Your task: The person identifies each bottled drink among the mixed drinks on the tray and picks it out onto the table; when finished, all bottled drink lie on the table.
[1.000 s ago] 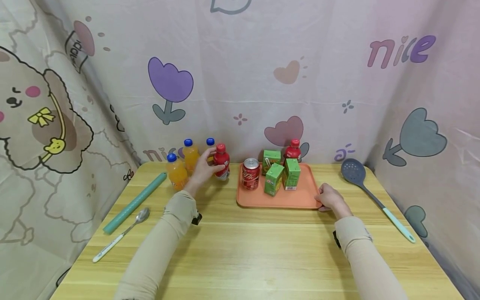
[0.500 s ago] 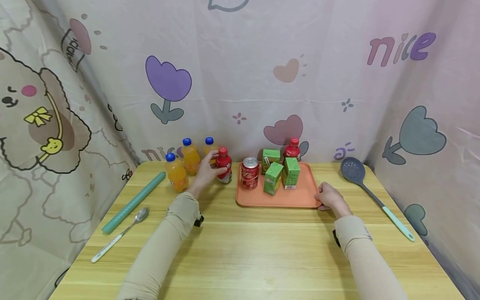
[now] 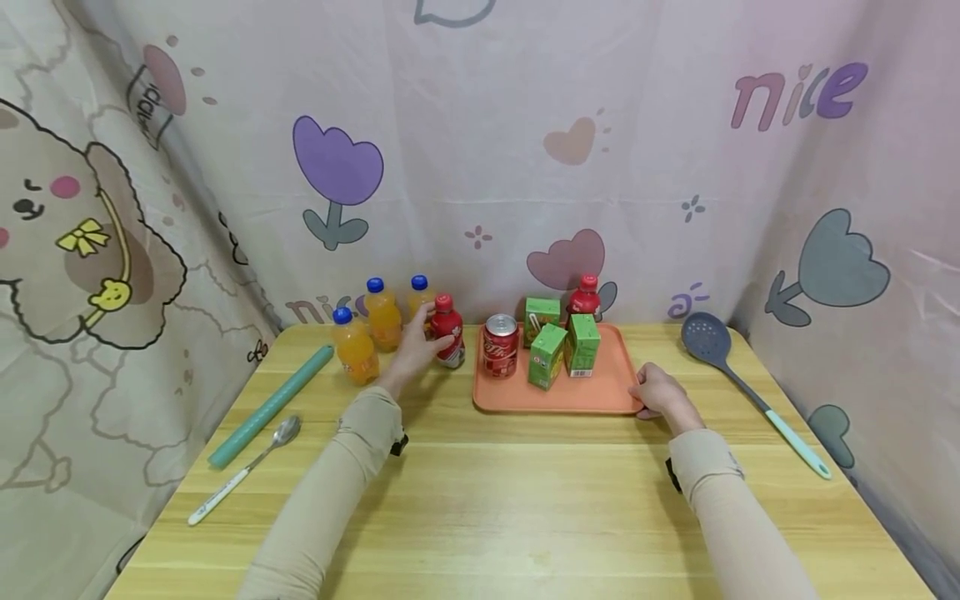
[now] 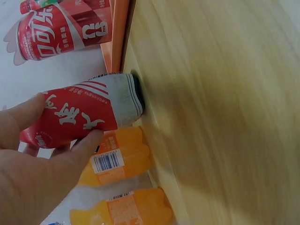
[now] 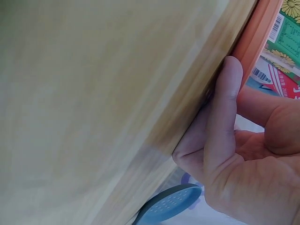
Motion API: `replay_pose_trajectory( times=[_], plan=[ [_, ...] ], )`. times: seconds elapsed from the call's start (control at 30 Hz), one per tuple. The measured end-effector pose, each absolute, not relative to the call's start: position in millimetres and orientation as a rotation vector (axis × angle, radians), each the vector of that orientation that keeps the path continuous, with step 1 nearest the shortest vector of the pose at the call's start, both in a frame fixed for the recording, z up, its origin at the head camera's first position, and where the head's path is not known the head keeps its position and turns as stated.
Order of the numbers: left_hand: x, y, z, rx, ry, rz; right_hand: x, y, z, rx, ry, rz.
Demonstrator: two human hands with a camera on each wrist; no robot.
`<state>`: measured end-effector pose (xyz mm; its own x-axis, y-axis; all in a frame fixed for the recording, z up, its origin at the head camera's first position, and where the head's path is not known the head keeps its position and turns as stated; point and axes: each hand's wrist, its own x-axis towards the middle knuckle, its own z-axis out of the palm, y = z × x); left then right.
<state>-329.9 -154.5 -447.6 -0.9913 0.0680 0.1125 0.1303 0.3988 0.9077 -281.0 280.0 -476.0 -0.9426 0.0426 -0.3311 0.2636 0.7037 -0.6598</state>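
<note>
My left hand (image 3: pixel 408 350) holds a red-labelled drink bottle (image 3: pixel 447 333), thumb and fingers on either side. The bottle (image 4: pixel 75 112) stands upright, its base at the tabletop, just left of an orange tray (image 3: pixel 517 402). With its fingers curled, my right hand (image 3: pixel 663 396) grips the tray's near right corner. A red drink can (image 3: pixel 501 354) stands on the tray, beside three green drink cartons (image 3: pixel 582 350). Behind the cartons, a second red bottle (image 3: pixel 585 293) is partly hidden. Three orange drink bottles (image 3: pixel 356 354) with blue caps stand to the left, one partly behind my left hand.
At the left lie a teal tube-shaped roll (image 3: pixel 270 407) and a spoon (image 3: pixel 286 431) with a white handle. A slotted skimmer (image 3: pixel 707 337) with a mint handle lies along the right side. A printed curtain (image 3: pixel 465 150) closes off the table's back and sides.
The red bottle in my left hand has come slightly down and to the right, then stayed nearly still. My right hand keeps its place on the tray.
</note>
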Motion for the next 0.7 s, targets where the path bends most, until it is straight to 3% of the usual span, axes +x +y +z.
replay_pose_trajectory(
  times=[0.47, 0.7],
  plan=[
    [-306, -144, -433, -0.148, -2.387, -1.532, -282, 280, -475, 0.220, 2.623, -1.076],
    [-292, -116, -405, -0.396, -2.320, -1.132, -283, 281, -476, 0.233, 2.610, -1.076]
  ],
)
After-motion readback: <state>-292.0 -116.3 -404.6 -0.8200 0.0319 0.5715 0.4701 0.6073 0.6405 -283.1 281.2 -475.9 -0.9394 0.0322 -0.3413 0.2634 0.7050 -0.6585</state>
